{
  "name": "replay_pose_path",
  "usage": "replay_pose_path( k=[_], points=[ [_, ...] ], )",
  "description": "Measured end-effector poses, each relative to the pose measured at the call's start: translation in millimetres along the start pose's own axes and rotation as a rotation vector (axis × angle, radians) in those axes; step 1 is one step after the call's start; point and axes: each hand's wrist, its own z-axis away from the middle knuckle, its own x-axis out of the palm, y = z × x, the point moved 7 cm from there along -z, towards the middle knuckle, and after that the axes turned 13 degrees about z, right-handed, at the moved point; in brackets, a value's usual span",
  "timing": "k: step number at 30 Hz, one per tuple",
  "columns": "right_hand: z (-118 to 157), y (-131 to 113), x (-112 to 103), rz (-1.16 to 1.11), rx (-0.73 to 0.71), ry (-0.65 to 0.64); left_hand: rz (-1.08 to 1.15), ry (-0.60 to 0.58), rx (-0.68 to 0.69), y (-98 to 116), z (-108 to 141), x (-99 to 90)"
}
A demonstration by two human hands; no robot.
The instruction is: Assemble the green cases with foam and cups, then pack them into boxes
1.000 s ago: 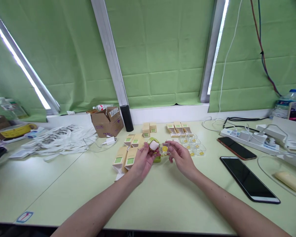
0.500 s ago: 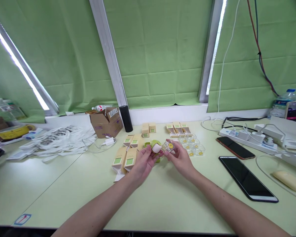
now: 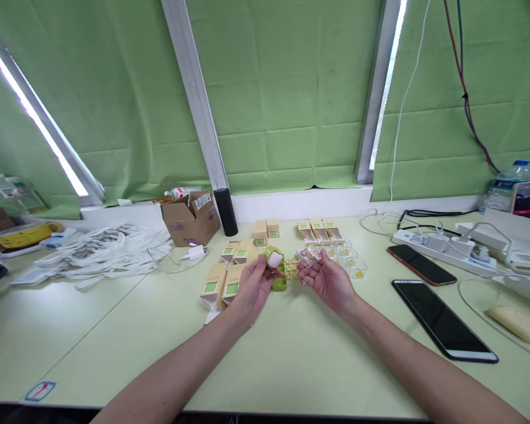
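Observation:
My left hand (image 3: 254, 290) is closed on a small green case with a white rounded piece (image 3: 273, 259) in it, thumb resting at its side. My right hand (image 3: 333, 284) is palm-up, its fingers curled around a clear plastic piece (image 3: 309, 254). Green pieces (image 3: 280, 284) lie on the table just below the held case. Between my hands is a small grid of yellow squares (image 3: 291, 269). To the right of my right hand stand several clear plastic pieces with yellow dots (image 3: 350, 259).
Several tan boxes with green labels (image 3: 211, 287) are left of my hands; more tan boxes (image 3: 317, 228) stand behind. A cardboard carton (image 3: 191, 221) and black cylinder (image 3: 225, 212) are farther back. At right lie two phones (image 3: 441, 318) and a power strip (image 3: 446, 250).
My hands have moved apart. The right hand has turned palm-up with the clear piece, and the case in my left hand has shifted slightly left, uncovering the yellow grid.

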Motion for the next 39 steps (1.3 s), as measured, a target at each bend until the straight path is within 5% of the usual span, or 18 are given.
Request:
replay_pose_path(
  k=[15, 39],
  points=[
    [12.1, -14.4, 14.3, -0.005, -0.086, -0.017, -0.031, -0.021, 0.049, 5.2, 0.2, 0.2],
    [6.0, 5.2, 18.9, 0.269, -0.197, -0.071, -0.291, -0.111, 0.059, 2.7, 8.1, 16.5]
  ],
)
